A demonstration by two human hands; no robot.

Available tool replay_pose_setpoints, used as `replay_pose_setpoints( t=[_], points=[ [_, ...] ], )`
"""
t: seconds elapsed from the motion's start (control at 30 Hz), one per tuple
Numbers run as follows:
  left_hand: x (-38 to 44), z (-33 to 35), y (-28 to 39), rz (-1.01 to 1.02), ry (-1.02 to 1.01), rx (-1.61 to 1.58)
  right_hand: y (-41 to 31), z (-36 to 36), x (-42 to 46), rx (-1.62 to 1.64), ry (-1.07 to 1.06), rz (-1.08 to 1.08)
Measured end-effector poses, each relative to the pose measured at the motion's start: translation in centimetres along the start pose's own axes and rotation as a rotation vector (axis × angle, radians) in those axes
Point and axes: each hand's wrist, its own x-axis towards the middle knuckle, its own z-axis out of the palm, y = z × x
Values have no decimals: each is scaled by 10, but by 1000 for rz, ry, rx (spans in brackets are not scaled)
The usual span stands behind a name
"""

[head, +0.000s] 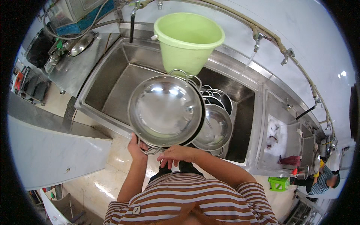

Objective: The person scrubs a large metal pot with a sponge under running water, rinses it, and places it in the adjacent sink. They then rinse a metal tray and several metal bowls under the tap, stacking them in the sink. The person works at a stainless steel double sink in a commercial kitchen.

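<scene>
A round, shallow stainless-steel pan (166, 109) with loop handles lies in front of me, on top of other pans over the sink divider. My left hand (137, 147) grips its near-left edge beside the near loop handle (152, 151), thumb up at the rim. By the near rim, my right hand (178, 154) hangs with fingers loosely apart and nothing seen in it; whether it touches the rim is unclear. To the right, a smaller steel pan (213, 126) leans on several others, their loop handles showing. The big pan hides part of this stack.
A light-green plastic bucket (185, 53) stands behind the pans. Water runs from a wall tap (256, 46) into the right basin (242, 129). The left basin (121, 84) has a steel floor. Another basin (277, 135) holds white foam. A person (323, 178) is far right, near a green stool (278, 183).
</scene>
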Motion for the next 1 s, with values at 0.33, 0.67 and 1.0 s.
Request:
replay_pose_setpoints(
  t=[0.33, 0.67, 1.0],
  points=[
    [-2, -18, 14, 48, -25, 98, 166, -201, -95, -715, 1425, 503],
    [-4, -19, 5, 41, 68, 56, 307, -202, -59, 907, 1134, 308],
    [-5, -18, 0, 127, 75, 70, 268, -218, -114, 380, 1260, 514]
  ],
)
